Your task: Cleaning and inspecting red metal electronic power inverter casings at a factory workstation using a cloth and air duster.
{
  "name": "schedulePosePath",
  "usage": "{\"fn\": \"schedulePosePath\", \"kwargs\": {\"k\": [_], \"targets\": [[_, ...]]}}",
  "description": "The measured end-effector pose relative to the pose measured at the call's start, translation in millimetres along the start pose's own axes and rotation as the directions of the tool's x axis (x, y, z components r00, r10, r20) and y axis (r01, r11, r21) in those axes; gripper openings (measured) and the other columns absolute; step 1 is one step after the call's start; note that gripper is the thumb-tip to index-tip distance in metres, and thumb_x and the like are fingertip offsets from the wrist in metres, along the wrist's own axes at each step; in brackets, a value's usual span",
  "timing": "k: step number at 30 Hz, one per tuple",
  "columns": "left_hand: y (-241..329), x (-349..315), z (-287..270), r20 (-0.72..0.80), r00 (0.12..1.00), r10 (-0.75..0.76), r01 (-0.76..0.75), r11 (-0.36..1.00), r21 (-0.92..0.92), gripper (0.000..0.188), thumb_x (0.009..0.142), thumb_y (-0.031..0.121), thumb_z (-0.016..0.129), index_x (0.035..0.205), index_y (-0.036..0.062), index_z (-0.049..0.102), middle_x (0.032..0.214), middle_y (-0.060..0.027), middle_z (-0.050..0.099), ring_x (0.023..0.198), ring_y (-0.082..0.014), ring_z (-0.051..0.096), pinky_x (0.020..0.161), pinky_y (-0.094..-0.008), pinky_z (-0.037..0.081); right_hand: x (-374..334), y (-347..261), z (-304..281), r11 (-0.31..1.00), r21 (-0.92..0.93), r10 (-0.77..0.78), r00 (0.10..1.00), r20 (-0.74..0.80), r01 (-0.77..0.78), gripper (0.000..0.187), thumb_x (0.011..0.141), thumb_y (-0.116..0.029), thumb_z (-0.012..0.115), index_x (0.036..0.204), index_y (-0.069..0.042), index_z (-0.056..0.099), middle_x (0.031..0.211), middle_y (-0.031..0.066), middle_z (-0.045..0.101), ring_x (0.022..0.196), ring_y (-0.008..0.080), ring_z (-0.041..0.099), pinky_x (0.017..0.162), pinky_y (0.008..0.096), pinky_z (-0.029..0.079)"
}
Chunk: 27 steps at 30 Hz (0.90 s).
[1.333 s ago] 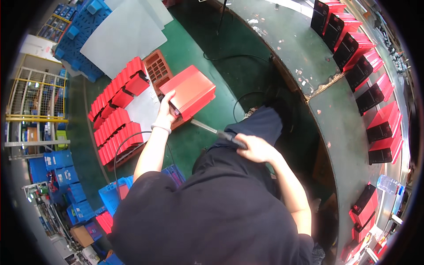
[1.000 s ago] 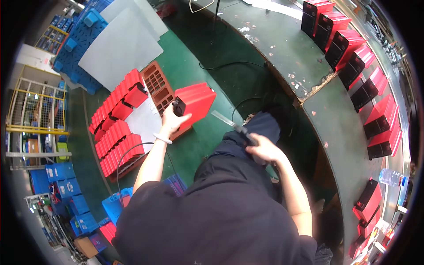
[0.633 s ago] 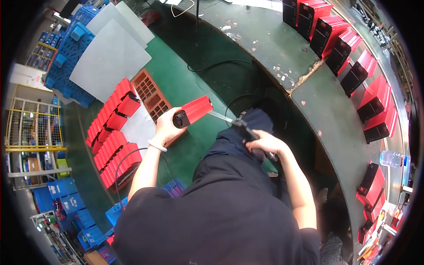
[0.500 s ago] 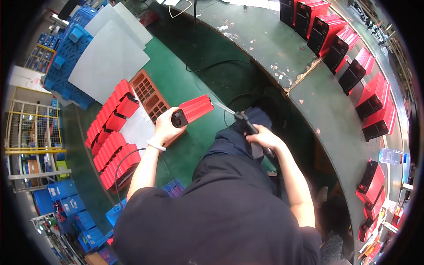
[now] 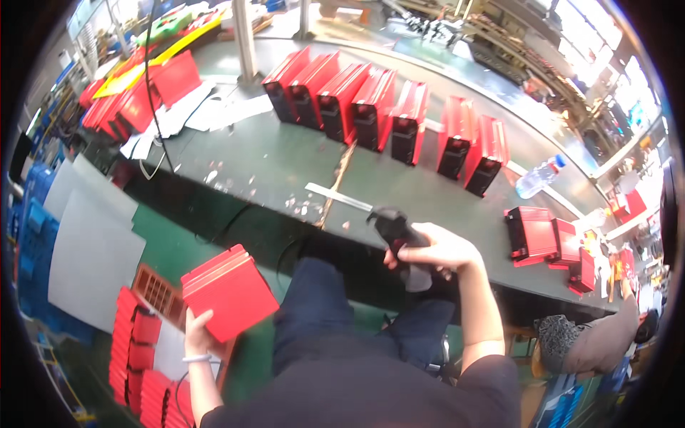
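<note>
And here the red, ribbed, box-shaped casing (image 5: 239, 301) is held up on the left, clear of everything but the left hand (image 5: 198, 328). It is gripped at its lower left edge: the thumb is laid over the near face, while the other fingers are hidden behind. Below and to the left, rows of similar red casings (image 5: 127, 346) are seen, beside a brick-red, slotted plastic pallet (image 5: 151, 289).

Over on the right, a black, pistol-shaped hand tool (image 5: 396, 232) is grasped in the right hand (image 5: 442, 246), its handle wrapped by the fingers. Its long, pale, straight shaft (image 5: 339, 197) is pointed left, over the dark green worktop (image 5: 264, 160); whether the worktop is touched by it cannot be told, as the picture is blurred there. The shaft and the held casing are well apart.

Along the far side, seven red casings with black end faces (image 5: 372, 110) are lined up, standing on edge, with a clear plastic bottle with a blue cap (image 5: 536, 178) to their right.

The step in hand is judged to be one of handling: casing carried in one hand, tool kept ready in the other, no contact being made between them. For any next move, a firm left grip is called for, the casing's ribbed side being steadied and the shaft's tip being kept clear of the standing row.
</note>
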State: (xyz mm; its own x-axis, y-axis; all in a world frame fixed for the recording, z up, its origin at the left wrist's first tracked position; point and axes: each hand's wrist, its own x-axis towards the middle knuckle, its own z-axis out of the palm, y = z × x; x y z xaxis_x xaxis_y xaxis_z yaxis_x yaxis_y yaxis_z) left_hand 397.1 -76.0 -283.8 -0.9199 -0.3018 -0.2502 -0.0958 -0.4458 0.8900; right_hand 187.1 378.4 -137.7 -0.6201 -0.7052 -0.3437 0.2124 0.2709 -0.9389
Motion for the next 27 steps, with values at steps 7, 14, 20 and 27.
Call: {"fn": "schedulePosePath", "kwargs": {"k": [7,14,20,27], "targets": [[-13,29,60,0.314,0.948,-0.057,0.174,0.917,-0.358,0.067,0.07,0.009,0.071,0.129,-0.0024,0.043,0.123,-0.0151,0.055,0.11,-0.0298,0.056,0.094,-0.0414,0.047,23,24,-82,0.587,-0.742,-0.096,0.882,-0.461,-0.323,0.048,0.086,-0.048,0.058,0.097,-0.001,0.059,0.092,0.0135,0.061,0.083,0.0227,0.06,0.077,0.0347,0.046],[-44,42,104,0.334,0.916,-0.222,0.338,0.877,-0.342,0.05,0.076,0.014,0.064,0.121,-0.0048,0.052,0.117,-0.0185,0.06,0.108,-0.0327,0.059,0.096,-0.0448,0.046,-1,30,-48,0.936,-0.277,-0.344,0.735,-0.585,0.218,0.037,0.075,-0.001,0.066,0.106,-0.006,0.046,0.084,-0.0036,0.043,0.077,0.007,0.043,0.069,0.0239,0.04],[-25,59,194,0.557,0.809,-0.189,0.369,0.9,-0.23,0.063,0.071,0.003,0.068,0.129,-0.0013,0.043,0.12,-0.0129,0.057,0.111,-0.0258,0.056,0.097,-0.0374,0.044,-30,32,-51,0.68,-0.711,-0.697,0.462,-0.549,0.181,0.014,0.09,-0.001,0.051,0.098,0.0,0.063,0.084,0.0005,0.051,0.079,0.0077,0.049,0.071,0.0209,0.04],[-20,36,248,0.635,0.755,-0.161,0.135,0.987,0.09,0.054,0.065,0.002,0.076,0.115,-0.0019,0.055,0.108,-0.0071,0.062,0.102,-0.0158,0.058,0.093,-0.0306,0.043,-56,11,-12,0.718,-0.695,-0.692,0.12,-0.712,0.019,0.019,0.085,0.0,0.057,0.103,0.0,0.064,0.089,0.012,0.067,0.075,0.0163,0.064,0.069,0.0267,0.049]]}}
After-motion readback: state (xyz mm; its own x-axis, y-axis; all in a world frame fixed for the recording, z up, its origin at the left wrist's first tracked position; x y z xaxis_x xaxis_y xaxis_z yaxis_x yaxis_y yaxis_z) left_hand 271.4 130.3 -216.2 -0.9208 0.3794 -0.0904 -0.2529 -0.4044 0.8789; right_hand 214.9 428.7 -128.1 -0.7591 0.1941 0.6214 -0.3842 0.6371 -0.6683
